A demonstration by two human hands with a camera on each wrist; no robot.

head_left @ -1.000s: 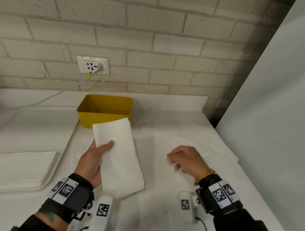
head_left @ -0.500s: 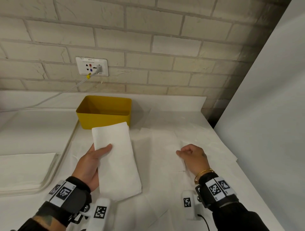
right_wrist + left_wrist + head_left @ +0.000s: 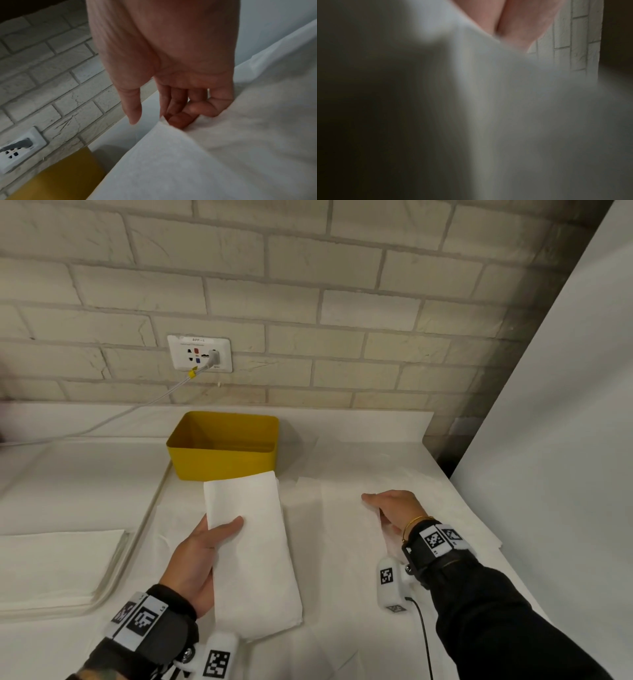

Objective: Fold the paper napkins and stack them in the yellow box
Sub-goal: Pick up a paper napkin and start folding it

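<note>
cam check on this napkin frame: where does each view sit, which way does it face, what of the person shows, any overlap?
Head: on the head, facing forward and down at the white table; left hand holding the folded napkin, right hand, both wristbands.
Left wrist: along the left hand; blurred napkin fills it, fingers at top.
Right wrist: along the right hand's fingers lifting a flat napkin's edge.
Shared: head and right wrist both show the yellow box and wall socket.
</note>
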